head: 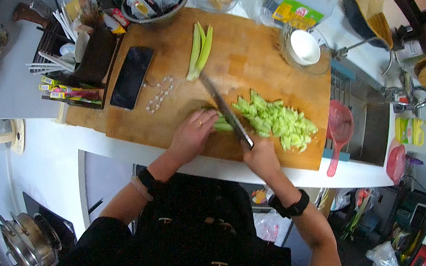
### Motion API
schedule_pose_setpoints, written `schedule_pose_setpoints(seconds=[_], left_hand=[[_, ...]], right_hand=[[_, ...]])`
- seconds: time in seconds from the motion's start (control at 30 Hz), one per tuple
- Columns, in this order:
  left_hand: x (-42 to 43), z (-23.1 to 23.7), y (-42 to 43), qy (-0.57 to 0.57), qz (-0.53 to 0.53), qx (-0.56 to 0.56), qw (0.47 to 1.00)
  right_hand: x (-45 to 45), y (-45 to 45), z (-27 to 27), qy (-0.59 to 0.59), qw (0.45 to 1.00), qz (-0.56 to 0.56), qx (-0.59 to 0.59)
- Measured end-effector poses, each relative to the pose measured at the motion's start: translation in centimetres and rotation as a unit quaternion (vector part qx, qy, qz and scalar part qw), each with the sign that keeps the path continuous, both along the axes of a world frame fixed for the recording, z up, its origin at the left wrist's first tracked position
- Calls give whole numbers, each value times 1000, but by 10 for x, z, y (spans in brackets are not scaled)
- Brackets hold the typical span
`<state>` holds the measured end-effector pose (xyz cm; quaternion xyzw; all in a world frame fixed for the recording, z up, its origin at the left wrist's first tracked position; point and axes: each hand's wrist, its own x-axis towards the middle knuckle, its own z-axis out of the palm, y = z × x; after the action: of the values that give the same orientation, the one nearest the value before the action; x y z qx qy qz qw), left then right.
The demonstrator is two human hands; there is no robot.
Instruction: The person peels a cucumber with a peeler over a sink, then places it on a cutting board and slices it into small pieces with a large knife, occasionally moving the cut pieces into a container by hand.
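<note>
On a wooden cutting board [154, 132], my right hand [263, 159] grips a kitchen knife [228, 112] whose blade slants up and to the left. The blade crosses above a green celery stalk [223, 123]. My left hand [194, 134] presses on the left end of that stalk, fingers bent, close to the blade. Right of the knife lies a pile of chopped celery [281, 123]. Whole pale-green celery stalks [198, 53], joined at the base, rest near the board's far side; the knife's tip reaches towards that base.
A black smartphone [132, 77] and a bead bracelet [160, 95] lie on the board's left. At its far right, a white bowl [305, 48] sits in a glass bowl [323, 65]. Right of the board, a pink strainer [340, 122] lies by the sink [376, 131]. A metal bowl [181, 2] stands behind.
</note>
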<state>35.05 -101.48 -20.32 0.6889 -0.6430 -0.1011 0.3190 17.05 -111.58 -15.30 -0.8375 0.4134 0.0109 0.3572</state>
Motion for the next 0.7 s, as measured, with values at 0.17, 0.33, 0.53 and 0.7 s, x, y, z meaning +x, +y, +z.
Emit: schedule_pose_setpoints(seconds=[0.17,0.33,0.53,0.7], left_hand=[[2,-1,5,15,-12,-11,1000],[1,-1,11,-5,4,16,1000],[-1,6,10,-17,18,19,1000],[-1,3,9,-16,22,20,999]], right_hand=[[-7,1,19,-30,999,-29,-12],[-20,7,52,36,999,28,-18],[-30,9,42,20,996,79,-29],[-24,3,29,3,997,75,-21]])
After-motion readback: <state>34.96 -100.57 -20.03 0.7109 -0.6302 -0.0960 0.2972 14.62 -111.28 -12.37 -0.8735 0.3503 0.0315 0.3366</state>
